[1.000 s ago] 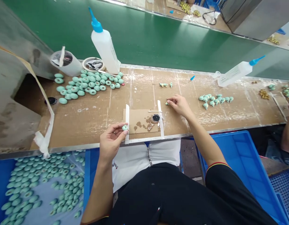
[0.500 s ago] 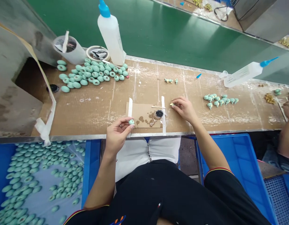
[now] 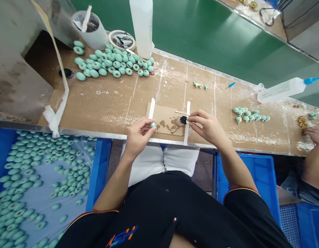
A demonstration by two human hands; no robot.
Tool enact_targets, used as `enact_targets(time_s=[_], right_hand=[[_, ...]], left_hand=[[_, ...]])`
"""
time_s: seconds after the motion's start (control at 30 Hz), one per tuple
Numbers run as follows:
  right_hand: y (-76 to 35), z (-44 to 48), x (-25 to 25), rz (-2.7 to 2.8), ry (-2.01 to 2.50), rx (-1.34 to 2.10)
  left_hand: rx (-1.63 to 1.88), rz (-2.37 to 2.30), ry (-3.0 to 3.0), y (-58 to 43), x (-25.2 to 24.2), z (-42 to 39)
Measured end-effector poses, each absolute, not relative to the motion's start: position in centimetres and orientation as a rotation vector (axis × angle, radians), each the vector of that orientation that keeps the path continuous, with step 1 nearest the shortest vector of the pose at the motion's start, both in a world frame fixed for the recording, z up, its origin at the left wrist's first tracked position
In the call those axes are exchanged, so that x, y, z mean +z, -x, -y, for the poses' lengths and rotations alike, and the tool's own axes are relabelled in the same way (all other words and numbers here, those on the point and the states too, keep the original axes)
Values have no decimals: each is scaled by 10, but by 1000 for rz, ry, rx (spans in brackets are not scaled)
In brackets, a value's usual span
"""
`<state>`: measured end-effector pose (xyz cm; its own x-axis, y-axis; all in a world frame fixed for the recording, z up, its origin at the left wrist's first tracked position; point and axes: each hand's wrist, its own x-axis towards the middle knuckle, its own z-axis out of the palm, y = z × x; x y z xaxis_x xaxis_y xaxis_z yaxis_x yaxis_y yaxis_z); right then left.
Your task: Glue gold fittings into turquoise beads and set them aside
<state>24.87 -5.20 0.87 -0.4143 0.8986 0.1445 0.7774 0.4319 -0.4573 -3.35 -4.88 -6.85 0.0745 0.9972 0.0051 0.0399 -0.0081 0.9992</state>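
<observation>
My left hand (image 3: pixel 139 135) pinches a small turquoise egg-shaped piece (image 3: pixel 152 124) at the left side of a taped cardboard pad (image 3: pixel 166 111). Between the fingertips of my right hand (image 3: pixel 208 126) is a tiny yellowish piece (image 3: pixel 187 120), mostly covered by the fingers. It is at the rim of a small pot of black stuff (image 3: pixel 183 120); whether it touches the contents I cannot tell. A thin stick (image 3: pixel 181 112) lies just behind the pot. Wet brown spots (image 3: pixel 163 124) mark the pad.
Several turquoise egg pieces (image 3: pixel 116 64) lie back left, beside a white bottle (image 3: pixel 142 29). Small figures (image 3: pixel 197 84) lie behind the pad; assembled pieces (image 3: pixel 249 116) sit right. A second bottle (image 3: pixel 282 90) leans there. A co-worker's hand (image 3: pixel 316 135) is far right. Blue bins (image 3: pixel 98 172) flank me below.
My right hand has moved left with the small yellowish piece, from beside the pad to the black pot. My left hand still holds the egg piece. The camera view has shifted.
</observation>
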Motion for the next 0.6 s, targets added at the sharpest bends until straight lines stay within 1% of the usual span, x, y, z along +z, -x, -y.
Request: enact_targets(time_s=[0.43, 0.6], right_hand=[[-245, 51, 2, 2310, 1425, 446], [-245, 52, 3, 2338, 1390, 390]], left_hand=[[1156, -1180, -1288, 34, -71, 49], [1156, -1159, -1258, 34, -71, 49]])
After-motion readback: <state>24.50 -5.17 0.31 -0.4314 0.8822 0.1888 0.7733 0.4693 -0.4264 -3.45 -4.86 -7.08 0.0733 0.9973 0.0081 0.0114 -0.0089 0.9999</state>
